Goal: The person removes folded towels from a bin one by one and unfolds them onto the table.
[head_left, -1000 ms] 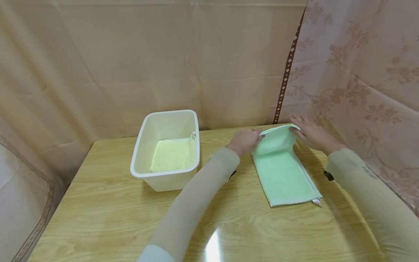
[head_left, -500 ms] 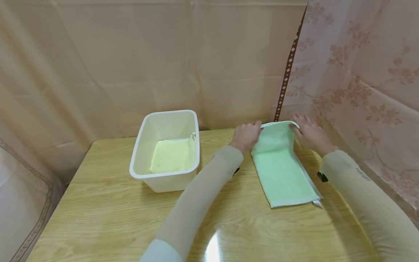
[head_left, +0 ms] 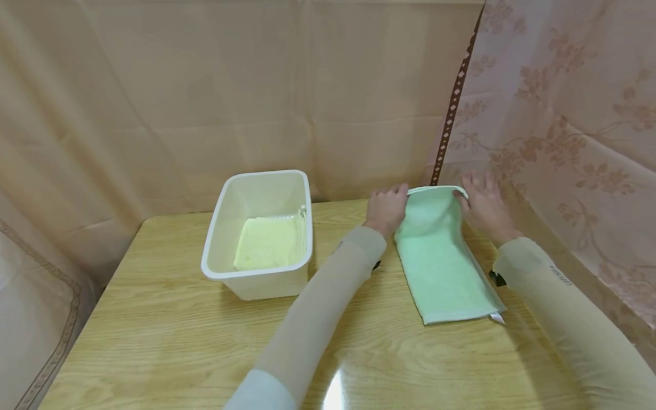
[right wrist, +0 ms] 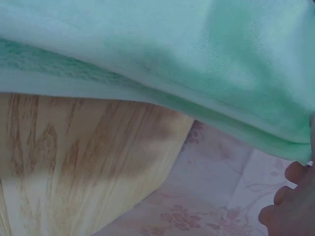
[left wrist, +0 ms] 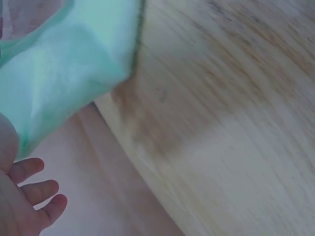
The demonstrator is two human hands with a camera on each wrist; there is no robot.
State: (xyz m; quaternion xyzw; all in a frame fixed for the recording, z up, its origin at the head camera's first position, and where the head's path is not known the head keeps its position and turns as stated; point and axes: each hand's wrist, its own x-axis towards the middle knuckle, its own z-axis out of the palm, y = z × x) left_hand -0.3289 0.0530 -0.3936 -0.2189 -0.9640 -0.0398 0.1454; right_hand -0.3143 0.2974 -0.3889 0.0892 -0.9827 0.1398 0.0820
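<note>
A light green towel, folded in layers, lies on the table at the right in the head view. Its near end is flat, with a small white tag at the near right corner. The far end is lifted, held at its two corners. My left hand pinches the far left corner, and my right hand pinches the far right one. In the left wrist view the other fingers stick out below the towel. The right wrist view shows the stacked towel layers running to my right hand.
A white plastic basin stands left of my left forearm, with a folded pale yellow cloth inside. The wooden table ends at the back against a beige curtain; a floral pink curtain hangs at the right.
Both hands have moved slightly up and away, raising the towel's far edge. The left hand has turned more upright. The towel's near end and the basin have stayed in place.
</note>
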